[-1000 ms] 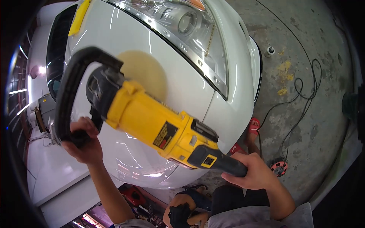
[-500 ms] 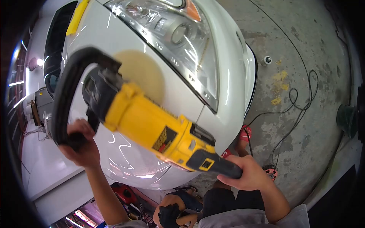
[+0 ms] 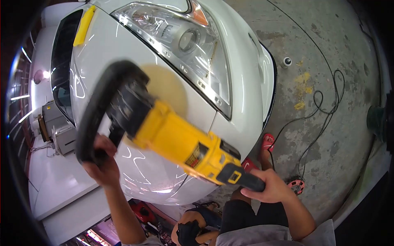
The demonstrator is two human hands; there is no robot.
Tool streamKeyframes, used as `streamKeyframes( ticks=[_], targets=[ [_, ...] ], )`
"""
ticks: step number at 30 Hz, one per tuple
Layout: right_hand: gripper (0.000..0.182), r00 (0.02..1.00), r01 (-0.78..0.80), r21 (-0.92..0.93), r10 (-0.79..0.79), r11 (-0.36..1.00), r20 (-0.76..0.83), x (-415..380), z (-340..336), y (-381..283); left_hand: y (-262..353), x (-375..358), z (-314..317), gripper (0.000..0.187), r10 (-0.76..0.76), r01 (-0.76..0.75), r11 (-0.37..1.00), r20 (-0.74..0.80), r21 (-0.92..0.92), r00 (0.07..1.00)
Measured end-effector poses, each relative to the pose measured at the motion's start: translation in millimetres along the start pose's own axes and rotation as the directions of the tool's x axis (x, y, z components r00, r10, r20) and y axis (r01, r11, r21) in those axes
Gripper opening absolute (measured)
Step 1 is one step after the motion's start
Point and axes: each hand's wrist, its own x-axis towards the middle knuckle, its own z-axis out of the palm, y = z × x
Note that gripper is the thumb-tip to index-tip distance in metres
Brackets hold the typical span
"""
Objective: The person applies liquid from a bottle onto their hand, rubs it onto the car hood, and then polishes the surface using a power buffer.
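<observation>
A yellow and black car polisher [image 3: 176, 139] lies across my view, held in both hands. My left hand [image 3: 102, 162] is closed round the lower end of its black loop handle [image 3: 96, 110]. At its other end, my right hand [image 3: 273, 186] wraps round the black rear grip [image 3: 251, 182]. The round, cream polishing pad [image 3: 170, 88], partly hidden under the tool head, is on the white car's body panel [image 3: 197, 102] beside the clear headlight [image 3: 186, 43]. Blur on the pad hides its texture.
A yellow cloth [image 3: 84, 26] lies near the car's windshield. A white bottle [image 3: 286, 62] stands on the concrete floor, where a black cable [image 3: 316, 110] loops near a cable reel [image 3: 296, 186]. Another person [image 3: 193, 225] is low down beside the car. A green bucket [image 3: 375, 123] stands right.
The polisher has moved right across the panel, its pad closer to the headlight's edge. Both hands keep their hold and travel with it. The view has shifted slightly.
</observation>
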Motion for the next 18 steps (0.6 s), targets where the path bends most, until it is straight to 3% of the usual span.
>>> streamKeyframes(
  ticks=[2,7,12,13,16,18],
  targets=[
    [0.024,0.997,-0.039,-0.06,0.042,0.997,0.065,-14.9,3.6,26.3,10.5,-29.4,12.3,0.07,-0.056,0.055,0.998,-0.061,-0.004,0.997],
    [0.023,0.997,-0.019,-0.022,0.02,1.0,0.068,-25.5,8.4,38.1,18.5,-31.4,12.9,0.071,-0.074,0.074,0.996,0.005,0.044,0.997],
    [0.024,0.995,0.033,0.002,-0.033,0.999,-0.097,-9.6,20.7,14.1,-2.1,-1.0,7.7,0.07,0.016,-0.014,0.999,0.082,-0.036,0.996],
    [0.024,0.997,-0.029,0.018,0.03,0.999,-0.064,-11.7,21.6,17.9,-0.6,-6.5,7.4,0.07,0.022,-0.019,0.999,0.082,-0.038,0.996],
    [0.024,0.999,-0.045,-0.015,0.045,0.999,0.005,-26.0,28.6,37.6,9.9,-45.1,7.0,0.07,-0.079,0.079,0.997,-0.05,-0.005,0.996],
    [0.024,1.0,0.009,-0.038,-0.009,0.999,0.003,-34.1,32.3,55.1,18.4,-65.6,7.1,0.07,-0.114,0.115,0.992,-0.023,0.051,0.993]
  ],
)
